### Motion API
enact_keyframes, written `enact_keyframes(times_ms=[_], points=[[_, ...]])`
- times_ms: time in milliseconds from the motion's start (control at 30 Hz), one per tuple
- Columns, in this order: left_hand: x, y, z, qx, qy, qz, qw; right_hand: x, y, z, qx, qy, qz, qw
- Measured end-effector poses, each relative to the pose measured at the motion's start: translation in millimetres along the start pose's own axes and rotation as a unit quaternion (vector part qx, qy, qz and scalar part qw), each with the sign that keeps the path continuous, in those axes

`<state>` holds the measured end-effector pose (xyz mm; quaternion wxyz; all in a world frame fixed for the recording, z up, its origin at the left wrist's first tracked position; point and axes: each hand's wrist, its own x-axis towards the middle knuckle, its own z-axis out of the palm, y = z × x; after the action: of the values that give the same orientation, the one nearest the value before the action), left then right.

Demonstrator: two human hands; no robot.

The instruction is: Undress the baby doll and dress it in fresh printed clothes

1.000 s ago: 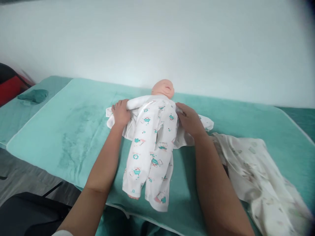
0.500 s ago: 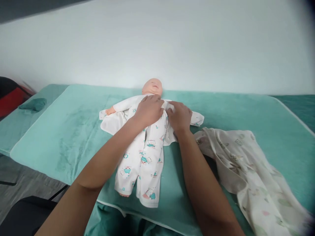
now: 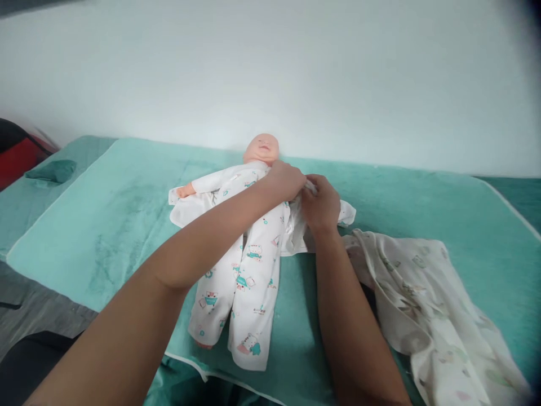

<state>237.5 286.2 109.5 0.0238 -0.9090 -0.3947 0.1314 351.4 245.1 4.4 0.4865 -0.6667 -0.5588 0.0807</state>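
A baby doll (image 3: 261,149) lies on its back, dressed in white printed clothes (image 3: 253,270) with teal and pink animals. A white printed jacket (image 3: 186,211) is spread open beneath its upper body. Over the doll's shoulder on the right side, my left hand (image 3: 287,179) has its fingers closed, gripping there. Close beside it, my right hand (image 3: 321,203) pinches white cloth at the jacket's sleeve. The jacket's cuff (image 3: 347,213) sticks out past my right hand. My hands hide the doll's arm on that side.
A teal padded mat (image 3: 127,225) covers the table against a white wall (image 3: 270,73). A crumpled pale printed cloth (image 3: 422,293) lies at the right, next to my right forearm. A black and red item (image 3: 21,152) is at the far left, and a dark chair (image 3: 38,366) below.
My left hand has moved right, from the doll's chest to its shoulder beside my right hand. My right hand has shifted slightly right, and white cloth now shows pinched between the hands.
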Motion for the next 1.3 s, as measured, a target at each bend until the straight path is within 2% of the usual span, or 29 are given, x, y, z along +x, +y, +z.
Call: enact_keyframes(times_ms=[100,267,400,500,633,700,767,833,867,900,933,1000,1067,1100,1133,1200,1267,1300], points=[[-17,-16,-14.4,0.018,0.026,-0.006,0.999,3,-1,-4,0.108,0.029,0.049,0.993],[-39,-45,-28.0,0.017,0.067,-0.037,0.997,10,3,-10,0.240,0.061,0.160,0.956],[-47,-60,-22.4,-0.017,0.109,-0.059,0.992,14,14,-10,0.297,0.062,0.203,0.931],[-51,-67,-14.1,-0.036,0.122,-0.059,0.990,14,21,-9,0.342,0.053,0.208,0.915],[-55,-77,-7.0,-0.069,0.156,-0.068,0.983,14,28,-9,0.311,0.028,0.203,0.928],[-55,-77,-4.0,-0.087,0.186,-0.078,0.976,16,29,-10,0.338,0.033,0.206,0.918],[-53,-71,0.5,-0.088,0.201,-0.081,0.972,18,30,-13,0.412,0.058,0.218,0.883],[-50,-57,6.7,-0.073,0.181,-0.080,0.977,21,28,-17,0.465,0.098,0.247,0.844],[-49,-49,10.0,-0.066,0.162,-0.080,0.981,22,26,-18,0.466,0.118,0.264,0.836],[-49,-40,13.2,-0.063,0.143,-0.077,0.985,21,22,-19,0.451,0.137,0.272,0.839],[-51,-32,16.1,-0.064,0.130,-0.070,0.987,19,17,-19,0.423,0.155,0.261,0.854],[-61,-23,21.8,-0.088,0.134,-0.054,0.986,12,3,-14,0.336,0.170,0.175,0.910],[-79,-27,29.9,-0.144,0.185,-0.051,0.971,-1,-14,-5,0.238,0.127,0.054,0.962],[-90,-33,36.3,-0.183,0.224,-0.060,0.955,-8,-23,0,0.200,0.077,0.005,0.977],[-102,-41,44.8,-0.226,0.267,-0.078,0.933,-16,-32,6,0.175,0.013,-0.034,0.984],[-124,-62,67.8,-0.315,0.344,-0.127,0.875,-30,-47,17,0.148,-0.110,-0.094,0.978],[-140,-80,94.6,-0.403,0.383,-0.167,0.814,-39,-55,25,0.129,-0.179,-0.138,0.965],[-145,-87,107.0,-0.436,0.387,-0.175,0.794,-42,-57,27,0.124,-0.195,-0.148,0.961]])
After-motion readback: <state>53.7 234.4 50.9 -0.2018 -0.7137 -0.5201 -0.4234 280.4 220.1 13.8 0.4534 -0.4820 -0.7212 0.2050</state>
